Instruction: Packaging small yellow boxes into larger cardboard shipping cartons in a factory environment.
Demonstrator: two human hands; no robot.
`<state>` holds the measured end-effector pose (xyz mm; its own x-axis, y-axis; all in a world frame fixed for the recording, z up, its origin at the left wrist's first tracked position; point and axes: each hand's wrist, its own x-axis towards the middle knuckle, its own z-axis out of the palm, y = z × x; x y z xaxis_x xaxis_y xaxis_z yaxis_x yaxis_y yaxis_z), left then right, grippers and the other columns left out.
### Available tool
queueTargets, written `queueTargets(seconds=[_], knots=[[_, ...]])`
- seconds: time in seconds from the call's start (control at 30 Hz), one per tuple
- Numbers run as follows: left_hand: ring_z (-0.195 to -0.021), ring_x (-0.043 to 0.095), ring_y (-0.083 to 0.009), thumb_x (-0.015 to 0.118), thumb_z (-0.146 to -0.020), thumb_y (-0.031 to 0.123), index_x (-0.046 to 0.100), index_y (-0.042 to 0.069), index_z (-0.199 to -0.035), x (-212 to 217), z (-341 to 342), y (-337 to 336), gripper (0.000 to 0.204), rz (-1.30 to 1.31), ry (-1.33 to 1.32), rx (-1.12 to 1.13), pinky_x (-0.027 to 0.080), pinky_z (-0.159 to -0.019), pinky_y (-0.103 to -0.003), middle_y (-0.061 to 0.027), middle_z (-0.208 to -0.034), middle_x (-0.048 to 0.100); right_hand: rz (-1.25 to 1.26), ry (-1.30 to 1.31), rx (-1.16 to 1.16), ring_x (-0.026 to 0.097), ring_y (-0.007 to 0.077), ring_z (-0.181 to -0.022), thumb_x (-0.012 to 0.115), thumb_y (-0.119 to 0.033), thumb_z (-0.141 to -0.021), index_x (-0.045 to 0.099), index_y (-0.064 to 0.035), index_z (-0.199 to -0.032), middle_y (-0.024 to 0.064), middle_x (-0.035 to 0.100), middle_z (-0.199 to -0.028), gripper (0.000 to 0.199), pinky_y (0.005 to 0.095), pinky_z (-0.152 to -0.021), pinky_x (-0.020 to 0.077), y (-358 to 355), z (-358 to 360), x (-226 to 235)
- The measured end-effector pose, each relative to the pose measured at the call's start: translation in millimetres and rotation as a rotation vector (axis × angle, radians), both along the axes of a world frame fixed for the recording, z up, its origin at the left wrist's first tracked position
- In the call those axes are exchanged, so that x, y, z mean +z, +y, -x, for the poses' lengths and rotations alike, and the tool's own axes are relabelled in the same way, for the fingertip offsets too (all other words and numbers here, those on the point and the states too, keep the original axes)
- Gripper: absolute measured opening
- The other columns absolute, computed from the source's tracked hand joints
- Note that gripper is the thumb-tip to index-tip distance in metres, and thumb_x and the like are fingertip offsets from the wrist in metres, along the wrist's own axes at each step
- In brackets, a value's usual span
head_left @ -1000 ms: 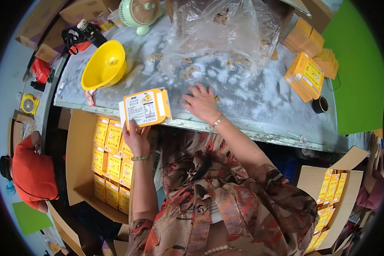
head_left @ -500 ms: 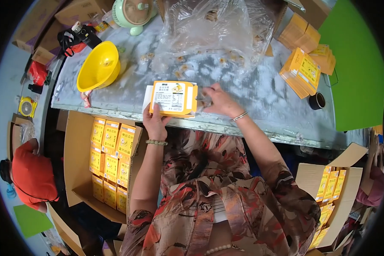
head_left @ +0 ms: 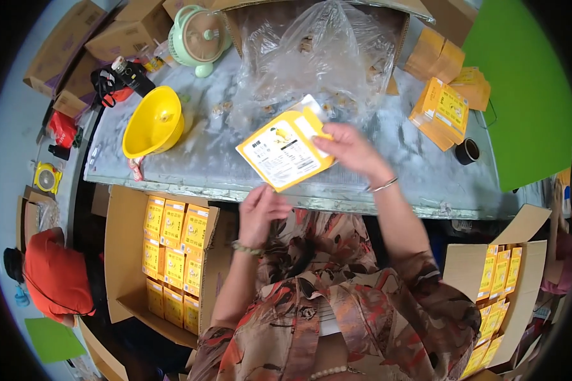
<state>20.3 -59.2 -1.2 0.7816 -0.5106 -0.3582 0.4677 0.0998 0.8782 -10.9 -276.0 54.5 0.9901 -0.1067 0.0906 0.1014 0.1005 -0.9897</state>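
A yellow flat carton (head_left: 283, 147) with a white printed panel is tilted above the near part of the table. My right hand (head_left: 354, 151) grips its right end, thumb on top, beside an open flap. Just below the carton's lower corner is my left hand (head_left: 260, 213), its fingers loosely bent and apart. Whether a fingertip touches that corner is hard to tell. Behind the carton lies a crumpled clear plastic bag (head_left: 324, 54), spilling from a brown box.
A yellow basin (head_left: 152, 124) and a mint-green fan (head_left: 199, 38) stand at left. Stacked flat yellow cartons (head_left: 440, 111) lie at right by a dark round container (head_left: 467, 151). Below the table edge, cardboard boxes (head_left: 122, 254) hold packed yellow cartons. Another person in red (head_left: 57, 276) is far left.
The carton has turned and its right end has risen. My right hand has taken hold of that end. My left hand has let go and moved down and right.
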Motion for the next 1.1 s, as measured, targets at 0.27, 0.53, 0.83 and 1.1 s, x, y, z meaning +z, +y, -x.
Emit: queueTargets(seconds=[0.27, 0.53, 0.83, 1.1], knots=[[-0.090, 0.049, -0.0158, 0.055, -0.074, 0.002, 0.021, 0.003, -0.124, 51, 9, 8, 0.060, 0.124, -0.614, -0.195, 0.040, -0.076, -0.026, -0.0116, -0.101, 0.048, 0.502, -0.176, 0.292, 0.050, 0.0065, -0.069, 0.053, -0.010, -0.077, 0.052, 0.0006, -0.085, 0.0026, 0.054, -0.075, 0.013, 0.0205, -0.062, 0.0417, 15, 19, 34], [-0.093, 0.046, -0.0122, 0.052, -0.076, 0.004, 0.026, 0.002, -0.121, 1, 57, 25, 0.052, 0.151, -0.463, 0.121, 0.039, -0.079, -0.026, -0.0070, -0.100, 0.048, 0.101, 0.001, -0.120, 0.046, 0.0095, -0.090, 0.042, -0.008, -0.082, 0.026, -0.0024, -0.124, 0.0076, 0.042, -0.114, 0.045, 0.0229, -0.079, 0.0366, 81, 81, -54], [-0.082, 0.046, -0.0107, 0.042, -0.085, 0.017, 0.050, -0.001, -0.095, 6, 58, 45, 0.023, -0.069, -0.419, -0.082, 0.038, -0.071, -0.023, -0.0045, -0.089, 0.049, 0.446, -0.054, -0.020, 0.049, 0.0176, -0.077, 0.045, -0.008, -0.080, 0.047, 0.0015, -0.091, 0.0110, 0.050, -0.086, 0.014, 0.0262, -0.069, 0.0393, 71, 97, -40], [-0.090, 0.049, -0.0250, 0.051, -0.078, 0.019, 0.054, 0.001, -0.098, 41, 54, 49, 0.027, -0.094, -0.966, -0.171, 0.040, -0.073, -0.030, -0.0156, -0.099, 0.048, 0.595, -0.246, 0.083, 0.051, 0.0246, -0.089, 0.057, -0.003, -0.068, 0.055, -0.0017, -0.096, 0.0122, 0.048, -0.097, 0.028, 0.0290, -0.075, 0.0418, 65, 110, -19]])
